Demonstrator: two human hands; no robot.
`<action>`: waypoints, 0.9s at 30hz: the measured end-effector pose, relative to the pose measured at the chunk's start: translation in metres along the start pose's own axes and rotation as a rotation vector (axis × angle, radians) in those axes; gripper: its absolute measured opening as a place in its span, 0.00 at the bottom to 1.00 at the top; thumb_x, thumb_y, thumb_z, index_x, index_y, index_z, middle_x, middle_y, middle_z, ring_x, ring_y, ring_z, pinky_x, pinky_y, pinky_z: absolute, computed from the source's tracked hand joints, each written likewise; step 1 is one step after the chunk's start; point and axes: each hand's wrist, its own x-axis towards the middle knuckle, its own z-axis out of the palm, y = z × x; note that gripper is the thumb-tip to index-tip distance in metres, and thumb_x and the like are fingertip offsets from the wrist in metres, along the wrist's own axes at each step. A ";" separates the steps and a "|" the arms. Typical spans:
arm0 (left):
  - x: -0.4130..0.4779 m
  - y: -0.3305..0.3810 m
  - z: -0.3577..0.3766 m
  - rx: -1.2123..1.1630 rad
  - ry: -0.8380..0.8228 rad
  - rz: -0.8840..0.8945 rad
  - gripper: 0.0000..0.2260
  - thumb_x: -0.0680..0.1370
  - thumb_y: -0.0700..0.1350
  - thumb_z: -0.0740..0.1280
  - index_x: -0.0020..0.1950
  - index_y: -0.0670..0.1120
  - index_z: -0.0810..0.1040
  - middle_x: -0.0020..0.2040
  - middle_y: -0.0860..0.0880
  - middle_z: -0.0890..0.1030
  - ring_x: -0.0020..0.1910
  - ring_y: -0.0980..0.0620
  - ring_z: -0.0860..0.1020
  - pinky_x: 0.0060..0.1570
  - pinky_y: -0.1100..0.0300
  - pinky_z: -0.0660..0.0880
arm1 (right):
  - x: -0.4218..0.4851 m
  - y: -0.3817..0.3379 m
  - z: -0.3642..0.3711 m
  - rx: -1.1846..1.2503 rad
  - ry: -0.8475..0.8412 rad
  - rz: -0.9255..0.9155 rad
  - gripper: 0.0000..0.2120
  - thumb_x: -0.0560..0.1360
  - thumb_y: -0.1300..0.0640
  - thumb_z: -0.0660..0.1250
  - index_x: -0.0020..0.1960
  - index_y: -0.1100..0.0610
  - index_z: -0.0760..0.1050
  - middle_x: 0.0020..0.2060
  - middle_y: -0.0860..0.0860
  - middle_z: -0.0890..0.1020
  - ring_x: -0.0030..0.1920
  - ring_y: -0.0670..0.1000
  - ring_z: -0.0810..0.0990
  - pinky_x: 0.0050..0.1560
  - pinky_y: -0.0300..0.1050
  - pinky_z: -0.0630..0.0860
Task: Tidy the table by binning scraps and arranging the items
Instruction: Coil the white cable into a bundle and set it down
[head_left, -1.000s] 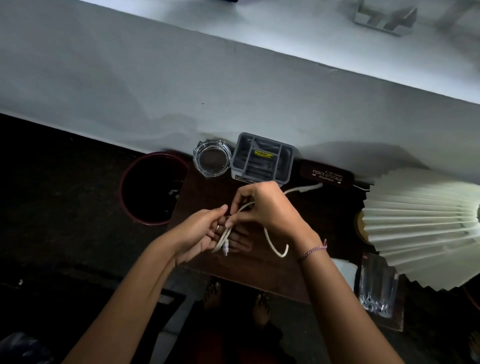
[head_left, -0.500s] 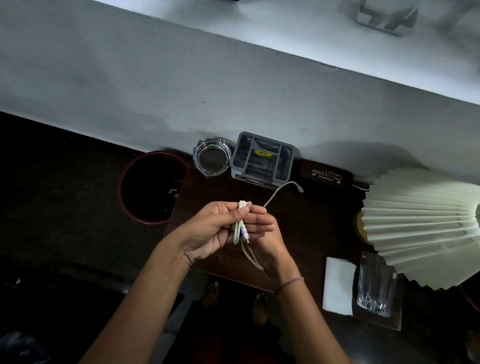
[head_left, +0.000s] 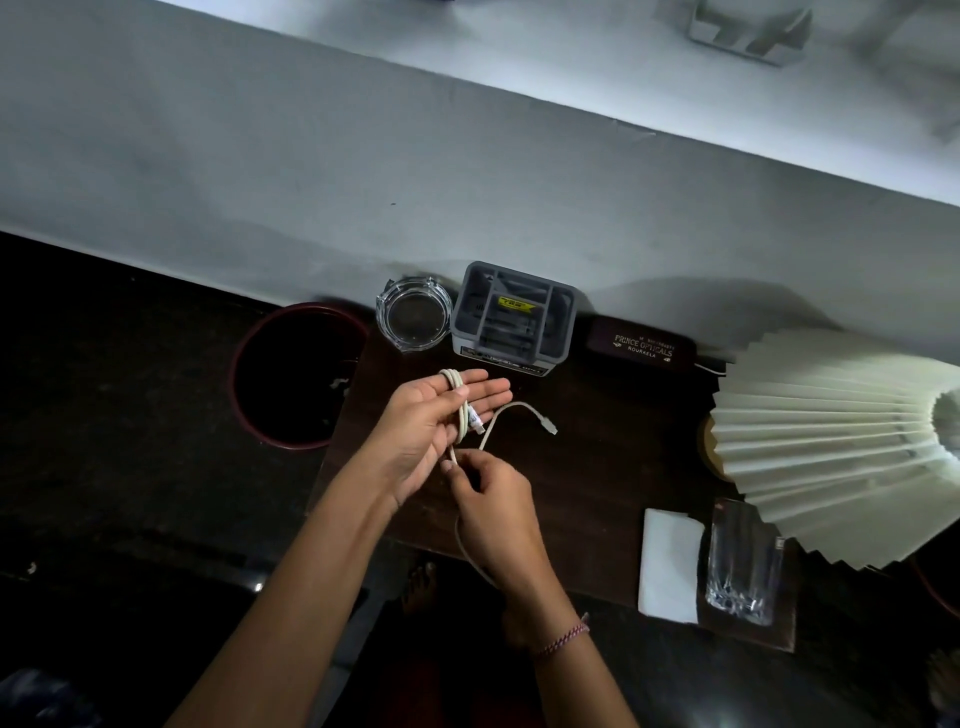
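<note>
**Cable half-coiled over the desk**

The left hand is held palm up with fingers stretched out, and loops of the white cable run lengthways across the palm, hooked over the fingertips; its grip is loose, thumb barely pressing the loops. The right hand, just below it, has its grip pinched shut on the cable's slack, which trails back along the wrist. One free end with a plug arcs out to the right above the dark desk.

At the desk's back edge stand a glass ashtray, a grey organiser and a dark glasses case. A round bin sits on the floor, left of the desk. On the right are a pleated lampshade, a white napkin and a clear tumbler.
</note>
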 end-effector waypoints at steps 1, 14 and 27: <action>-0.001 -0.001 0.000 0.050 0.010 0.010 0.13 0.80 0.33 0.52 0.62 0.36 0.70 0.55 0.39 0.81 0.53 0.49 0.81 0.55 0.59 0.77 | -0.001 -0.004 -0.005 -0.124 0.006 -0.035 0.11 0.78 0.52 0.60 0.57 0.52 0.76 0.41 0.45 0.79 0.42 0.43 0.78 0.43 0.41 0.76; -0.007 -0.001 -0.001 0.873 -0.006 -0.058 0.11 0.79 0.36 0.59 0.56 0.37 0.79 0.50 0.36 0.82 0.53 0.41 0.79 0.59 0.49 0.72 | 0.010 -0.040 -0.046 -0.955 -0.141 -0.417 0.09 0.75 0.61 0.62 0.55 0.60 0.74 0.47 0.57 0.79 0.48 0.59 0.79 0.39 0.46 0.66; -0.005 0.009 -0.001 0.634 -0.051 -0.280 0.14 0.77 0.38 0.56 0.37 0.38 0.77 0.39 0.36 0.76 0.41 0.41 0.74 0.41 0.55 0.70 | 0.034 -0.051 -0.073 -1.015 -0.255 -0.483 0.07 0.65 0.54 0.73 0.42 0.48 0.78 0.41 0.47 0.80 0.44 0.53 0.80 0.37 0.43 0.68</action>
